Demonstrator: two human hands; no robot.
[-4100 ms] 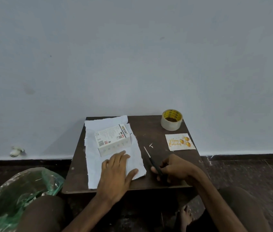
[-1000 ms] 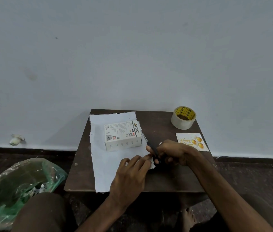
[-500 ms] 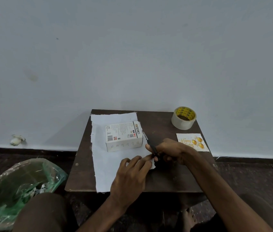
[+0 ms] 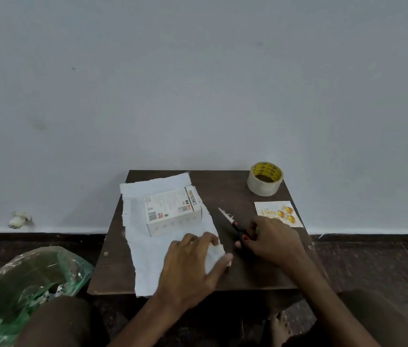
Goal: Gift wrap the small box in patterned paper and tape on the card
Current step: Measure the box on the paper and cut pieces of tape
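The small white printed box [image 4: 172, 211] lies on a sheet of wrapping paper [image 4: 147, 259] that shows its plain white side, on the left half of a small dark table [image 4: 235, 191]. My left hand [image 4: 192, 266] holds the paper's near right corner between fingers and thumb. My right hand [image 4: 270, 241] grips the handles of black-and-red scissors [image 4: 233, 222]. Their blades are together and point up-left, just right of the paper. The "Happy Birthday" card [image 4: 278, 213] with gold balloons lies flat beyond my right hand.
A roll of clear tape [image 4: 265, 179] with a yellow core stands at the table's far right corner. A green plastic bag [image 4: 22, 284] with scraps sits on the floor to the left. A plain wall rises right behind the table. My knees flank the near edge.
My right hand has drawn the scissors away from the paper's right edge, toward the right. My left hand now holds the paper's corner, and the sheet and box have turned slightly.
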